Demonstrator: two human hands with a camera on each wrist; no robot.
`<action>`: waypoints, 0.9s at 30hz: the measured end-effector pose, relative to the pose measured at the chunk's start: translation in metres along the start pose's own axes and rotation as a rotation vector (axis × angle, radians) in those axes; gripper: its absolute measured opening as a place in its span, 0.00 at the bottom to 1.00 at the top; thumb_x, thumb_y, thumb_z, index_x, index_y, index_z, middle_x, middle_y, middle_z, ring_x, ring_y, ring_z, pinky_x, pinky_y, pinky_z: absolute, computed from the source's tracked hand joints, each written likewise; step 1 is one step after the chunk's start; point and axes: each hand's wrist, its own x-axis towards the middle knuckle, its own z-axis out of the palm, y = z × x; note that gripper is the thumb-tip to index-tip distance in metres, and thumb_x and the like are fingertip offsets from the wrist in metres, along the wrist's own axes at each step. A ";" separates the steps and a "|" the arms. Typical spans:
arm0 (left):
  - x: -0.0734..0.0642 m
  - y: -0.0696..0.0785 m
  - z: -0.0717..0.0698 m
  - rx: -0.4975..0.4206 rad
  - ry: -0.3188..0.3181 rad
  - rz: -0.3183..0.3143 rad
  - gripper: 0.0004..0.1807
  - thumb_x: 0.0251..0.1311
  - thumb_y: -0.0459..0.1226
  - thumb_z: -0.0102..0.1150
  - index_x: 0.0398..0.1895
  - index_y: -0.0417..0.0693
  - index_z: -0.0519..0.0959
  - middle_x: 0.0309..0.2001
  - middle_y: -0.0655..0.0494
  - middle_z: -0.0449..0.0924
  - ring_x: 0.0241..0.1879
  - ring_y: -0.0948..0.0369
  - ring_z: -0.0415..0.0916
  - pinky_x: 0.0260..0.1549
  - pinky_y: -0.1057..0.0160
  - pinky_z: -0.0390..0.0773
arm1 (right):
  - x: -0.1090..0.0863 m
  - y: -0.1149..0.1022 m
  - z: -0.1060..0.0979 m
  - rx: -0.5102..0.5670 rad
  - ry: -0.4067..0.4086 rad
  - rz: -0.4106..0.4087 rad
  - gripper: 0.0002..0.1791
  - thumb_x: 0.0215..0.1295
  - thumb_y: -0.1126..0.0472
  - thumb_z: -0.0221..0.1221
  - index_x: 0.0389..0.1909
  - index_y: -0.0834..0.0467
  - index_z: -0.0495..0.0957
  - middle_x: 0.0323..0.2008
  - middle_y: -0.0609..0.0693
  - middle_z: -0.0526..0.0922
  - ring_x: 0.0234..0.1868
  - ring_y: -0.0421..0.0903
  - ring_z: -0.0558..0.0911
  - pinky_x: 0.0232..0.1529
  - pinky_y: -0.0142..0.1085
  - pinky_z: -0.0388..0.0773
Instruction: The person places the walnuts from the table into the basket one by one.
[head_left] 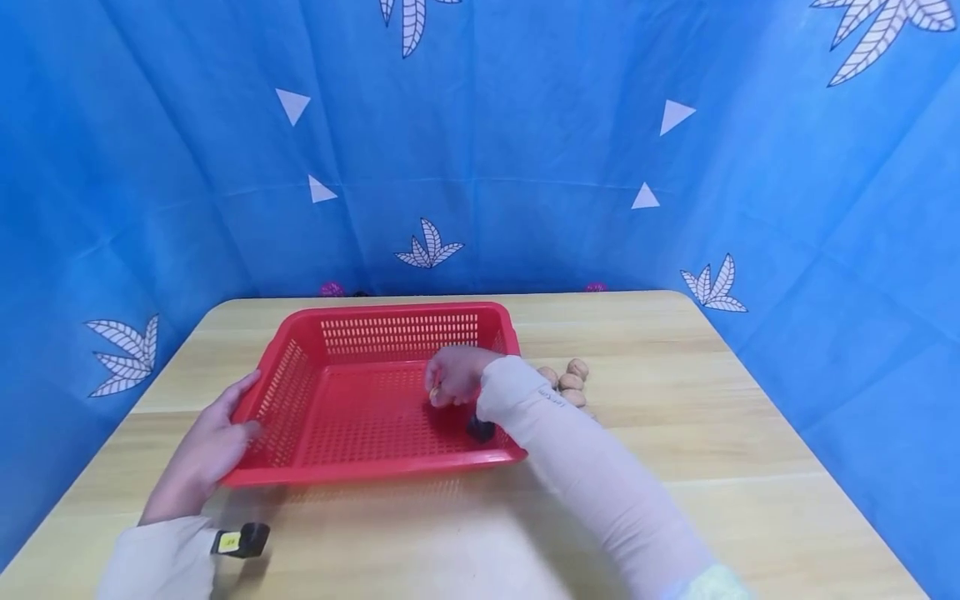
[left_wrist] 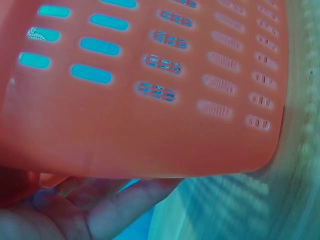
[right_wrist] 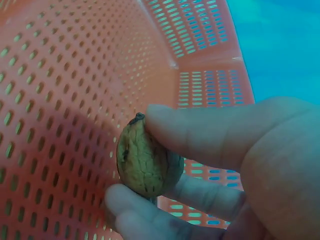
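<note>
A red plastic basket (head_left: 360,473) with slotted walls stands on the table, with a shadow on the wood under its front edge. My left hand (head_left: 207,450) grips its left rim near the front corner; in the left wrist view the fingers (left_wrist: 132,202) curl under that rim. Inside the basket, over its right part, my right hand (head_left: 459,372) pinches a walnut (right_wrist: 142,159) between thumb and fingers, close over the perforated floor. Several more walnuts (head_left: 572,397) lie clustered on the table just right of the basket, partly hidden by my right sleeve.
The pale wooden table (head_left: 697,417) has rounded far corners. A blue cloth (head_left: 480,167) with white leaves and triangles hangs behind it and along both sides. My right forearm (head_left: 600,483) crosses over the basket's right rim. A small black camera (head_left: 251,540) sits at my left wrist.
</note>
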 end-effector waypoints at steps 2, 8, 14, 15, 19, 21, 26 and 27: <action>0.001 0.001 0.001 -0.002 0.001 -0.005 0.48 0.64 0.32 0.51 0.78 0.58 0.33 0.67 0.30 0.53 0.49 0.43 0.71 0.34 0.55 0.82 | -0.002 -0.001 0.000 -0.012 0.005 0.021 0.16 0.51 0.62 0.72 0.41 0.55 0.81 0.37 0.50 0.80 0.41 0.52 0.80 0.41 0.44 0.81; 0.002 0.001 -0.001 0.004 0.007 0.005 0.47 0.64 0.30 0.49 0.78 0.57 0.33 0.67 0.29 0.53 0.47 0.44 0.73 0.33 0.56 0.82 | -0.001 -0.003 0.004 -0.058 -0.028 0.034 0.17 0.48 0.63 0.73 0.41 0.54 0.83 0.37 0.49 0.80 0.41 0.51 0.80 0.40 0.43 0.80; 0.001 0.000 -0.001 0.000 0.017 0.030 0.46 0.63 0.28 0.47 0.78 0.55 0.34 0.65 0.29 0.55 0.44 0.46 0.75 0.32 0.56 0.83 | -0.001 -0.005 0.009 -0.057 -0.035 0.041 0.17 0.46 0.63 0.74 0.39 0.53 0.84 0.37 0.48 0.80 0.40 0.49 0.80 0.37 0.42 0.80; 0.001 0.001 -0.001 -0.001 0.019 0.030 0.46 0.63 0.28 0.47 0.78 0.55 0.34 0.66 0.29 0.55 0.45 0.46 0.75 0.32 0.55 0.83 | -0.001 -0.006 0.009 -0.062 -0.035 0.043 0.17 0.45 0.63 0.74 0.39 0.53 0.84 0.37 0.48 0.80 0.40 0.49 0.80 0.36 0.41 0.81; 0.002 0.001 0.001 -0.006 0.020 0.024 0.47 0.63 0.29 0.48 0.78 0.56 0.34 0.66 0.30 0.55 0.46 0.44 0.74 0.33 0.55 0.83 | 0.000 -0.005 0.011 -0.151 -0.053 0.019 0.17 0.45 0.62 0.74 0.38 0.50 0.83 0.36 0.46 0.80 0.39 0.47 0.80 0.32 0.39 0.81; 0.003 0.002 0.001 -0.004 0.019 0.021 0.46 0.63 0.29 0.47 0.78 0.57 0.35 0.66 0.30 0.55 0.46 0.44 0.74 0.33 0.55 0.82 | 0.000 -0.005 0.010 -0.185 -0.059 0.013 0.16 0.45 0.62 0.74 0.37 0.49 0.83 0.37 0.45 0.80 0.38 0.46 0.80 0.32 0.38 0.80; 0.003 0.003 0.001 -0.005 0.015 0.015 0.46 0.64 0.29 0.47 0.78 0.59 0.34 0.67 0.31 0.53 0.48 0.43 0.71 0.33 0.56 0.82 | -0.005 -0.006 0.008 -0.118 -0.048 0.041 0.20 0.43 0.62 0.75 0.39 0.49 0.82 0.38 0.46 0.80 0.39 0.47 0.80 0.32 0.39 0.81; 0.002 0.004 0.001 -0.006 0.014 0.015 0.47 0.64 0.29 0.47 0.78 0.59 0.34 0.67 0.31 0.53 0.49 0.43 0.71 0.33 0.55 0.82 | -0.006 -0.006 0.008 -0.097 -0.046 0.049 0.20 0.42 0.62 0.75 0.39 0.49 0.82 0.38 0.46 0.80 0.39 0.47 0.80 0.32 0.39 0.81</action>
